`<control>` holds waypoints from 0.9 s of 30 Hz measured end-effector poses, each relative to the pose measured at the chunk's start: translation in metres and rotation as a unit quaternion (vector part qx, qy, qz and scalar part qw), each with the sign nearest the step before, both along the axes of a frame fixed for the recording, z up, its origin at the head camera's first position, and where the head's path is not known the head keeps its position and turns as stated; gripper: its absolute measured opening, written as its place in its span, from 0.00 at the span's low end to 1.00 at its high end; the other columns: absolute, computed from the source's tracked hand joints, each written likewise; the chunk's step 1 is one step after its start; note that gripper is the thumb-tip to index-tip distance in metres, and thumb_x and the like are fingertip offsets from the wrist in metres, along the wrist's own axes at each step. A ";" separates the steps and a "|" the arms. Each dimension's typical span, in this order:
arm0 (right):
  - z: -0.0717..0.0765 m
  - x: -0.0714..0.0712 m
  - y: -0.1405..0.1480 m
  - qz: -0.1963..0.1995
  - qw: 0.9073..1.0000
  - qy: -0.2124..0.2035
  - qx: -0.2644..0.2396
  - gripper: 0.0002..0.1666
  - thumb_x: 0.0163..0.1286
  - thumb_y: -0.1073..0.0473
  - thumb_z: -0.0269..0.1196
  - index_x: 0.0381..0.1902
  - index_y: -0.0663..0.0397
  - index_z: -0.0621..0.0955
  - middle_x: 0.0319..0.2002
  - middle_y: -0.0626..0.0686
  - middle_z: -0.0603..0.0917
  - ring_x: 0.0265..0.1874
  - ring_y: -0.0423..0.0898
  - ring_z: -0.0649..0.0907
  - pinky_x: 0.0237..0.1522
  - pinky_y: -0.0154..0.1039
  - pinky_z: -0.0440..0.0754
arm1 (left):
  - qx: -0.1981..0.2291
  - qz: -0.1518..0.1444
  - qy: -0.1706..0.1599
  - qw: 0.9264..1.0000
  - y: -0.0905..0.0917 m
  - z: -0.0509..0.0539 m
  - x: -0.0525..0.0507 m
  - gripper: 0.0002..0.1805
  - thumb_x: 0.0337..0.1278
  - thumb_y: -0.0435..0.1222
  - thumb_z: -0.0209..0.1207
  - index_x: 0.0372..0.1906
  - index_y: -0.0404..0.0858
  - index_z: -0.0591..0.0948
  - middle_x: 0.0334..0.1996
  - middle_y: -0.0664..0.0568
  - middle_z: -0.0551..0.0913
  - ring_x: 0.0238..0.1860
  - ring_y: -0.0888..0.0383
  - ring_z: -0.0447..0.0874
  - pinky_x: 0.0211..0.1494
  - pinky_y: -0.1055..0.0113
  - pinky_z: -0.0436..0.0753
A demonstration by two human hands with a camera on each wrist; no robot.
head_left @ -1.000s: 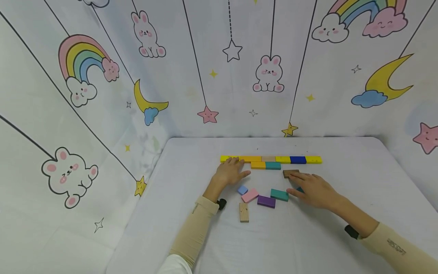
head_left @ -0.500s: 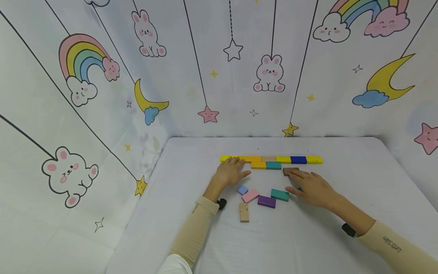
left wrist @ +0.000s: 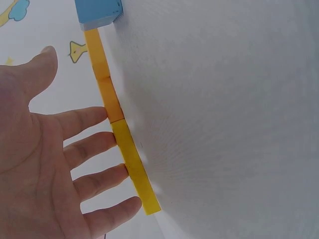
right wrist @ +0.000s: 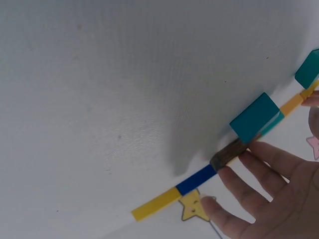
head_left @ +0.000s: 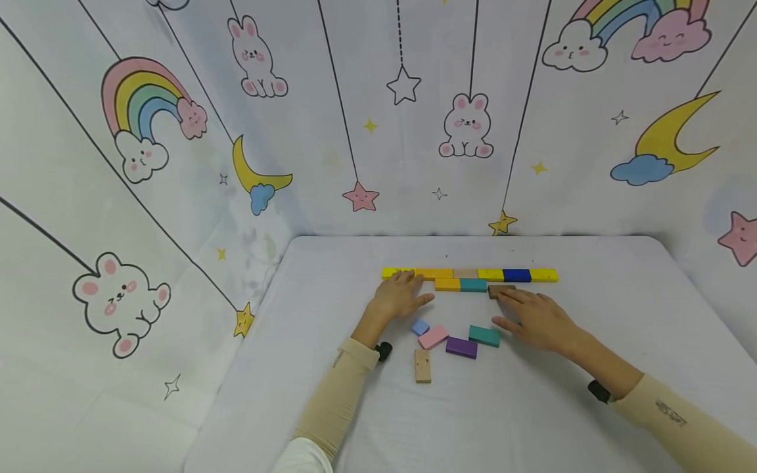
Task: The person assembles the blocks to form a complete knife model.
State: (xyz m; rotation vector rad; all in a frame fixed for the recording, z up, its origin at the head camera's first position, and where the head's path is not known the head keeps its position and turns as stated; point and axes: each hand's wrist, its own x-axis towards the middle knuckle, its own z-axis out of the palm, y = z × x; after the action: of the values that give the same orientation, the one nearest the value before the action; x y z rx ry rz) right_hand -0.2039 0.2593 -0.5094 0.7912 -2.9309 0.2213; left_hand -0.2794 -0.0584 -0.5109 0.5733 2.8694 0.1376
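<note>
A long row of coloured blocks runs across the table, from yellow at the left through orange, tan, yellow and a dark blue block (head_left: pixel 516 275) to yellow (head_left: pixel 544 275). In front of it lie an orange block (head_left: pixel 447 284) and a teal block (head_left: pixel 473 285), end to end. My left hand (head_left: pixel 395 299) rests its spread fingers on the row's left yellow block (left wrist: pixel 133 162). With straight fingers my right hand (head_left: pixel 543 322) touches a brown block (head_left: pixel 494 292), just right of the teal one; in the right wrist view the fingers (right wrist: pixel 241 189) reach the brown block (right wrist: pixel 229 153).
Nearer me lie loose blocks: light blue (head_left: pixel 420 327), pink (head_left: pixel 434 337), purple (head_left: pixel 461 347), green (head_left: pixel 484 336) and light wood (head_left: pixel 422 366). The right hand hides another green block in the head view. A printed cloth wall (head_left: pixel 414 164) stands behind the white table (head_left: pixel 331 276).
The brown block has shifted slightly left and back, closer to the teal block, with my right hand moving along with it. My left hand has stayed in place.
</note>
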 end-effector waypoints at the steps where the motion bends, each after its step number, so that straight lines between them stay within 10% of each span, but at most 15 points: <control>1: -0.001 -0.001 0.000 0.000 1.000 0.002 0.000 0.39 0.74 0.43 0.67 0.71 0.62 0.76 0.70 0.64 0.77 0.69 0.65 0.76 0.61 0.74 0.75 | -0.002 -0.001 0.000 1.000 0.000 0.000 0.000 0.41 0.76 0.68 0.40 0.83 0.50 0.62 0.83 0.49 0.58 0.82 0.45 0.54 0.81 0.44 0.61; 27: -0.004 -0.018 -0.001 -0.014 1.000 -0.022 0.016 0.39 0.76 0.40 0.63 0.72 0.63 0.75 0.71 0.65 0.75 0.71 0.66 0.73 0.63 0.73 0.73 | 0.002 0.008 -0.008 1.000 0.001 0.006 0.003 0.41 0.76 0.67 0.42 0.83 0.49 0.62 0.83 0.50 0.58 0.82 0.45 0.54 0.81 0.44 0.61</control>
State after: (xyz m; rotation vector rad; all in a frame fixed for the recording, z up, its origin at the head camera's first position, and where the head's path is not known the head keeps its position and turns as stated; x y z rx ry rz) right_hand -0.2218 0.2586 -0.5138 0.7591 -2.9921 0.1937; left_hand -0.2762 -0.0575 -0.5054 0.5487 2.8593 0.1500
